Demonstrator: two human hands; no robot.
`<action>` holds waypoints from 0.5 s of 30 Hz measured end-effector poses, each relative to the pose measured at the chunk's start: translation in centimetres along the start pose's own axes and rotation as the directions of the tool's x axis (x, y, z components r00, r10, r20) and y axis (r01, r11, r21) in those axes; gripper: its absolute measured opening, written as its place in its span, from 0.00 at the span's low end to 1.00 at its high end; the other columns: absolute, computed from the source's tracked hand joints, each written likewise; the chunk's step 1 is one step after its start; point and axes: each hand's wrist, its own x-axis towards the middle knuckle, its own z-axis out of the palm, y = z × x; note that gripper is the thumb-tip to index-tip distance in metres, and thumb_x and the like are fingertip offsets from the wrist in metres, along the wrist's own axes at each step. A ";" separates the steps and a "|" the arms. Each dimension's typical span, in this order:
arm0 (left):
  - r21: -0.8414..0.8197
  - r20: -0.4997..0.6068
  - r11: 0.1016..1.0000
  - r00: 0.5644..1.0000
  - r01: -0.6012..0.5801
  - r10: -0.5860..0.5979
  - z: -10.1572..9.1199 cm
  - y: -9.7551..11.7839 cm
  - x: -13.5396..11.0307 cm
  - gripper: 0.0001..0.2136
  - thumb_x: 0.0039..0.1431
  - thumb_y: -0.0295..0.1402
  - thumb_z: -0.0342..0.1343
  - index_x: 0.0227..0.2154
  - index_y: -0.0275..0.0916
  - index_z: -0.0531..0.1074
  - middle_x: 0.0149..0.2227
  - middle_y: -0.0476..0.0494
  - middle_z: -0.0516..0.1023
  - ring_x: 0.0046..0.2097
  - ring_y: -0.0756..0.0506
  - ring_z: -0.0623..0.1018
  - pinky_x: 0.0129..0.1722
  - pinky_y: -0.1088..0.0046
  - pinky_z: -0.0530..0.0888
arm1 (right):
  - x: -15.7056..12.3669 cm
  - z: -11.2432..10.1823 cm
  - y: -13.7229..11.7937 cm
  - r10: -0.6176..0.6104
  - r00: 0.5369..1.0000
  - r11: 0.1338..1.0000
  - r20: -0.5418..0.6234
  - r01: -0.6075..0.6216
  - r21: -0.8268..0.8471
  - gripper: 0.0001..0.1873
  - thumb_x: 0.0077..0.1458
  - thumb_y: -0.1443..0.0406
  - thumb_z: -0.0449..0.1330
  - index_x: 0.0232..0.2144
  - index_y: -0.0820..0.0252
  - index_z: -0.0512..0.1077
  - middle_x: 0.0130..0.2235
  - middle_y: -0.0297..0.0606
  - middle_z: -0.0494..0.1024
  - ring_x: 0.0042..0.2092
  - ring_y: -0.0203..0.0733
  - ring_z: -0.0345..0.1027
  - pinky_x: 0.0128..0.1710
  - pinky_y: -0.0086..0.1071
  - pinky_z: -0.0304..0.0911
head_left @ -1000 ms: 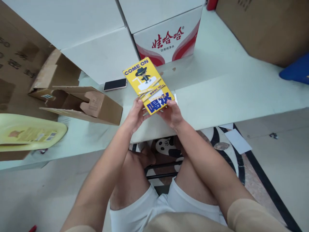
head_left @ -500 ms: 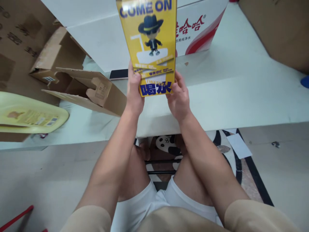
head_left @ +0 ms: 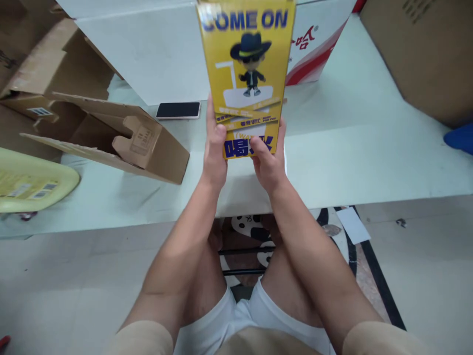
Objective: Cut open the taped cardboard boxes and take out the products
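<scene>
A tall yellow printed box (head_left: pixel 247 64) is held up over the table by both hands. Its front reads "COME ON" and carries a cartoon figure in a dark hat. My left hand (head_left: pixel 216 148) grips the lower left edge, thumb on the front corner. On the lower right, my right hand (head_left: pixel 271 158) is closed round the box, its thumb pressed over the printed lettering. The remaining fingers of both hands are partly hidden by the box. A phone (head_left: pixel 178 110) lies face up on the table to the left of the box.
Behind the yellow box stands a white carton (head_left: pixel 148 54) with red print. An opened brown cardboard box (head_left: pixel 162 148) and a pale yellow bottle (head_left: pixel 40 182) are on the left of the pale table (head_left: pixel 351 162). A large brown carton (head_left: pixel 424 54) and a blue object (head_left: pixel 460 139) are at right.
The yellow box and both hands have shifted right and slightly down in view. My right thumb now lies across the box's front. The view itself has moved, showing more of the phone.
</scene>
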 end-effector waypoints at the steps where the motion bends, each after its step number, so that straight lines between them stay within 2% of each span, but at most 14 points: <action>1: -0.019 0.008 0.999 0.999 0.035 -0.034 -0.2 -0.9 -0.4 0.25 0.64 0.52 0.46 0.62 0.54 0.60 0.67 0.52 0.64 0.71 0.40 0.61 0.62 0.61 0.70 | 0.2 0.0 0.4 -0.047 0.998 0.998 -0.039 0.048 0.028 0.42 0.41 0.45 0.69 0.58 0.35 0.59 0.54 0.30 0.73 0.58 0.44 0.70 0.50 0.39 0.74; 4: 0.014 -0.062 0.981 0.980 0.191 -0.190 -1.2 -3.3 -1.9 0.25 0.64 0.52 0.43 0.63 0.57 0.56 0.71 0.51 0.58 0.70 0.40 0.62 0.59 0.60 0.71 | 0.9 -0.8 1.4 -0.069 0.981 0.991 -0.181 0.088 0.103 0.33 0.44 0.46 0.66 0.50 0.45 0.65 0.48 0.32 0.76 0.47 0.40 0.75 0.48 0.38 0.75; 6: 0.093 -0.124 0.964 0.964 0.249 -0.237 -1.9 -4.4 -2.8 0.26 0.63 0.51 0.46 0.62 0.53 0.56 0.66 0.45 0.64 0.65 0.40 0.68 0.56 0.62 0.71 | 1.1 -2.0 1.5 -0.056 0.961 0.990 -0.271 0.088 0.111 0.31 0.44 0.46 0.65 0.47 0.49 0.67 0.44 0.33 0.77 0.41 0.38 0.75 0.45 0.37 0.75; 8: 0.194 -0.120 0.939 0.956 0.286 -0.266 -2.5 -4.7 -3.2 0.23 0.61 0.49 0.48 0.56 0.46 0.63 0.53 0.42 0.75 0.53 0.42 0.75 0.50 0.66 0.72 | 0.9 -3.6 0.9 -0.102 0.923 0.989 -0.371 0.133 0.059 0.29 0.44 0.45 0.64 0.46 0.50 0.69 0.43 0.32 0.78 0.40 0.37 0.76 0.43 0.35 0.76; 9: 0.243 -0.087 0.921 0.953 0.304 -0.292 -2.7 -4.7 -3.2 0.20 0.61 0.48 0.48 0.51 0.43 0.67 0.43 0.43 0.77 0.46 0.44 0.76 0.46 0.67 0.72 | 0.7 -4.6 0.5 -0.140 0.893 0.987 -0.428 0.162 0.015 0.28 0.45 0.46 0.64 0.46 0.49 0.69 0.43 0.32 0.78 0.40 0.37 0.76 0.42 0.35 0.77; 11: 0.340 0.008 0.880 0.935 0.332 -0.356 -3.1 -4.1 -3.0 0.15 0.61 0.46 0.47 0.38 0.40 0.70 0.29 0.49 0.72 0.34 0.47 0.73 0.38 0.70 0.69 | 0.2 -6.8 -0.7 -0.209 0.803 0.977 -0.558 0.190 -0.094 0.26 0.44 0.47 0.65 0.44 0.48 0.69 0.43 0.30 0.77 0.40 0.36 0.76 0.40 0.34 0.77; 14: 0.463 0.128 0.830 0.903 0.312 -0.410 -3.5 -2.9 -2.7 0.13 0.61 0.44 0.48 0.33 0.40 0.70 0.23 0.52 0.68 0.28 0.49 0.69 0.33 0.71 0.64 | 0.2 -10.6 -2.8 -0.262 0.683 0.960 -0.682 0.110 -0.258 0.25 0.41 0.51 0.66 0.43 0.46 0.68 0.47 0.30 0.76 0.42 0.38 0.76 0.36 0.35 0.78; 15: 0.496 0.154 0.815 0.894 0.300 -0.422 -3.6 -2.6 -2.7 0.12 0.61 0.44 0.49 0.33 0.41 0.70 0.23 0.53 0.69 0.28 0.49 0.69 0.32 0.71 0.63 | 0.6 -11.9 -3.7 -0.274 0.662 0.946 -0.697 0.055 -0.319 0.24 0.42 0.52 0.64 0.43 0.46 0.67 0.48 0.31 0.75 0.43 0.38 0.76 0.37 0.35 0.78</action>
